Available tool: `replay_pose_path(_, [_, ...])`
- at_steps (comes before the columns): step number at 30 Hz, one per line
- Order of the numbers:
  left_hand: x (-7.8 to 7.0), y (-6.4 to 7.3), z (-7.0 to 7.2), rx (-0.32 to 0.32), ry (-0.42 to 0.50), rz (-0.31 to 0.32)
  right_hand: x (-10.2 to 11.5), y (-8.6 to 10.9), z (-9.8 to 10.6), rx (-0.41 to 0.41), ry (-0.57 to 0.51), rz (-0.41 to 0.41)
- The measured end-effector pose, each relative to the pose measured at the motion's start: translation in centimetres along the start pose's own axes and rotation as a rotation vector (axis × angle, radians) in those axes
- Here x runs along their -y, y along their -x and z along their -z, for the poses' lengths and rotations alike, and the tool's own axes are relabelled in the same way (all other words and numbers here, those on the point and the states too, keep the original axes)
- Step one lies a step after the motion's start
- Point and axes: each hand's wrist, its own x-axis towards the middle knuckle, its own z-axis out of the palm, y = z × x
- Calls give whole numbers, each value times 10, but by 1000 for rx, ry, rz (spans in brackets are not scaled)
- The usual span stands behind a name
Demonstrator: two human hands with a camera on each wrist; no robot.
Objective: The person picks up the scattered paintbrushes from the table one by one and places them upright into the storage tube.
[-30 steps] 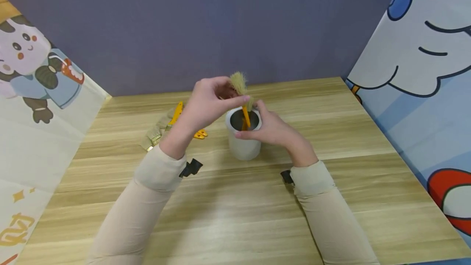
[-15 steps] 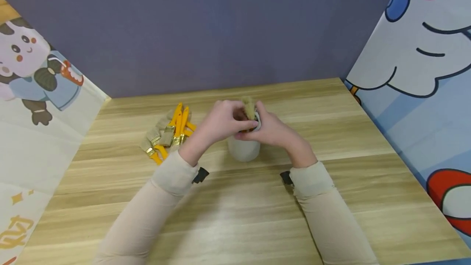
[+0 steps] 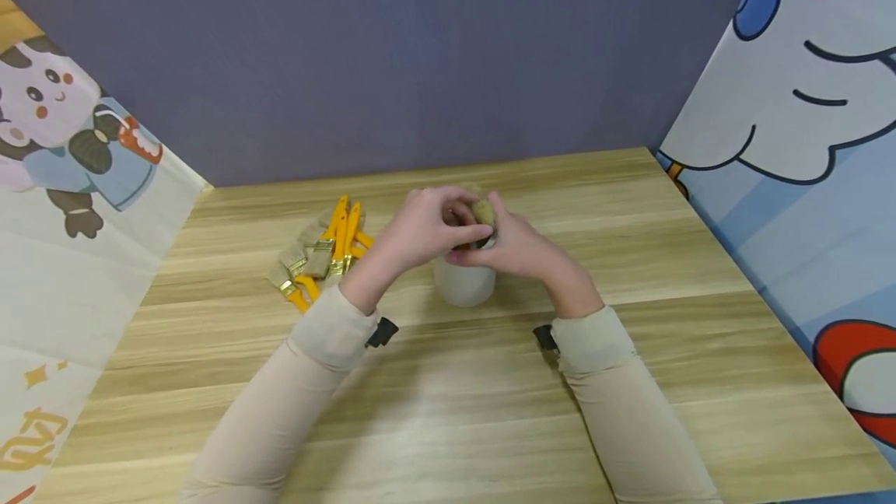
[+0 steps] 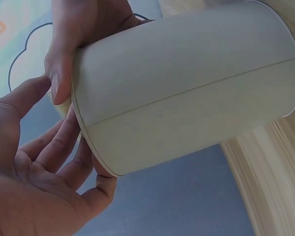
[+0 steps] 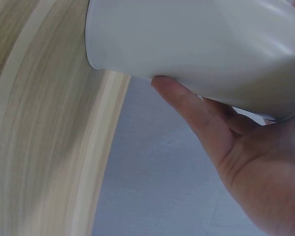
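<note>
A tall white cylindrical container stands upright on the table in the head view. My right hand grips it near the rim, fingers round its far side and thumb toward the front. At its mouth is my left hand, thumb and fingers curled about a paintbrush. Pale bristles point up between the hands, while the handle is hidden inside the container. In the left wrist view, the left fingers lie right at the container's rim. The right wrist view has one right finger along the container's side.
Several paintbrushes with yellow handles and pale bristles lie in a loose pile on the wooden table, left of the container. A grey-blue panel rises behind the table. Cartoon-printed panels flank both sides.
My left hand has moved down and right to the container's mouth, lowering the paintbrush into it. The bristles now lean toward the right hand, which keeps its grip. More of the brush pile shows.
</note>
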Motion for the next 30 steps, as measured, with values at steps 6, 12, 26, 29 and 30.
replay_pose_path(6, [0, 1, 2, 2, 15, 12, -1, 0, -2, 5, -11, -24])
replay_pose_path(12, [6, 6, 16, -28, 5, 40, 0, 0, -1, -16, 5, -27])
replay_pose_path(26, [92, 65, 113, -72, -251, 278, 2, -1, -1, -72, 35, 19])
replay_pose_path(29, [120, 85, 121, 30, -411, 315, 1, -1, -2, -78, 36, 25])
replay_pose_path(30, [129, 92, 123, 72, -465, 328, 0, -1, -3, -78, 32, 27])
